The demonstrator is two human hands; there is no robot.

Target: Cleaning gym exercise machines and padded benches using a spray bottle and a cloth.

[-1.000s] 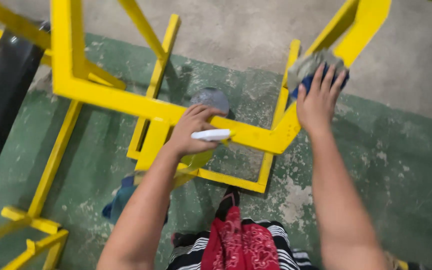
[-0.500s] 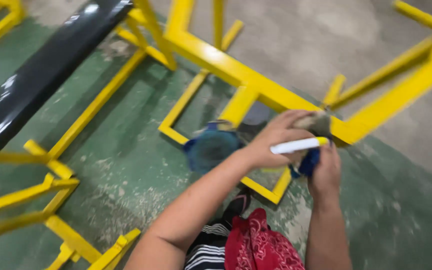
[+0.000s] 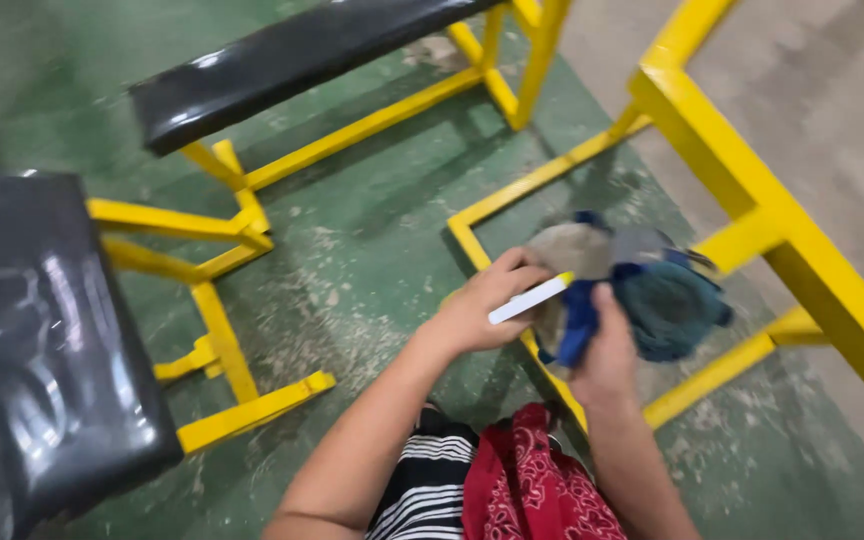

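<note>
L hand (image 3: 477,310) grips white marker (image 3: 530,298); R hand (image 3: 607,350) clutches blue-grey rag (image 3: 602,275), touching L, btwn yellow frame (image 3: 752,215) bars.

Looks like a gym or a workshop where gym gear gets built or fixed up, can't tell which. There's a yellow steel frame (image 3: 762,215) made of square tubing right in front, plus a bench with a black padded top (image 3: 292,55) on yellow legs (image 3: 222,300) further back, and another black padded seat (image 3: 37,350) at the left edge. The floor (image 3: 372,260) is concrete painted green, worn and scuffed with pale patches showing through, and it goes to bare grey concrete (image 3: 832,90) on the far right.
</note>
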